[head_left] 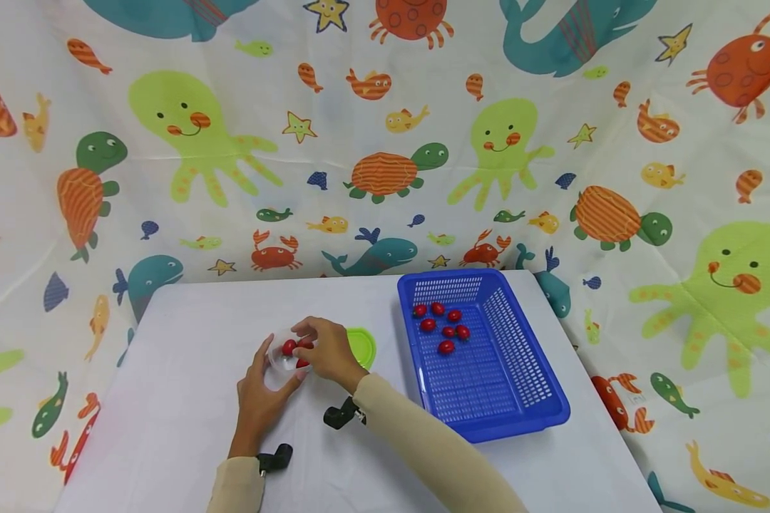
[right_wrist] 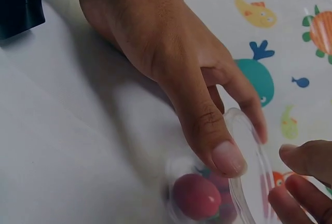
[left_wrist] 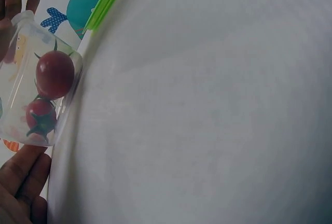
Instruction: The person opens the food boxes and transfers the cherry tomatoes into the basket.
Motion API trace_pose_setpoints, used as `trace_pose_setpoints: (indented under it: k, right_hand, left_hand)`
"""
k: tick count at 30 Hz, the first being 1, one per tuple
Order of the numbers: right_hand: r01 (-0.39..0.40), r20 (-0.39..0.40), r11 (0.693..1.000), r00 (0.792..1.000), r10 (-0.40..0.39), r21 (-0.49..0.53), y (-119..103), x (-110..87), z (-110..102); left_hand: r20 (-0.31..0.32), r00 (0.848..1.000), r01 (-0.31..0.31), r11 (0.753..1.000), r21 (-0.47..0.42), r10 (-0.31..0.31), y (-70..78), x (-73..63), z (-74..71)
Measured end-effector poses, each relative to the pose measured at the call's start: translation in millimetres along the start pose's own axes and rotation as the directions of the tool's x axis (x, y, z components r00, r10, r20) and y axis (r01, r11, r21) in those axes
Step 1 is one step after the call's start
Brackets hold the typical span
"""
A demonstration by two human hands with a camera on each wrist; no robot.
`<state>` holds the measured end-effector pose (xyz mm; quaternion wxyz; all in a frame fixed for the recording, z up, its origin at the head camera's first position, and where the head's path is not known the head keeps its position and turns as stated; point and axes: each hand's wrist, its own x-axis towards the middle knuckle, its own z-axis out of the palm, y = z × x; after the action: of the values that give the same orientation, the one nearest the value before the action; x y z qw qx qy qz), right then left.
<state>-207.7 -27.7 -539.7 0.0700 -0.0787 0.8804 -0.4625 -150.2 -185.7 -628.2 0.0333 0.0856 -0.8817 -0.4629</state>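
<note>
My left hand [head_left: 259, 402] holds a small clear plastic tub [left_wrist: 18, 79], with its thumb [right_wrist: 228, 156] at the rim and its fingers around the far side. Inside the tub lie red cherry tomatoes [head_left: 289, 347], some with green stems. My right hand [head_left: 330, 349] reaches over the tub's mouth from the right. In the right wrist view its thumb and fingers [right_wrist: 288, 206] stand apart beside the rim, with no tomato visible between them. A round bright-green lid [head_left: 362, 347] lies on the table right behind the right hand, partly hidden by it.
A blue perforated plastic basket [head_left: 488, 420] stands on the right side of the table, with several cherry tomatoes [head_left: 445, 347] towards its far end. White cloth covers the table [head_left: 167, 413]. A curtain [head_left: 385, 107] printed with sea animals hangs behind and beside it.
</note>
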Motion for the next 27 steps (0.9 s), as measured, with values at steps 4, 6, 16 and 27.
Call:
trace_pose_setpoints:
  k: [4, 6, 16, 27]
  right_hand:
    - [0.0, 0.019, 1.0, 1.0, -0.001, 0.006, 1, 2.2, 6]
    - [-0.001, 0.026, 1.0, 1.0, 0.001, -0.002, 1, 3.0, 9]
    - [0.003, 0.031, 0.99, 1.0, 0.001, -0.143, 3, 2.6, 23]
    - [0.056, 0.072, 0.978, 0.997, -0.042, -0.202, 2, 6.1, 31]
  left_hand:
    - [0.002, 1.0, -0.004, 1.0, -0.002, 0.004, -0.3, -0.4, 0.2]
    - [0.007, 1.0, -0.003, 1.0, 0.002, 0.003, -0.6, -0.5, 0.4]
    - [-0.008, 1.0, -0.025, 1.0, 0.007, 0.025, -2.2, -0.6, 2.5]
    - [-0.034, 0.997, -0.061, 0.998, 0.008, 0.062, -1.6, -1.6, 3.1]
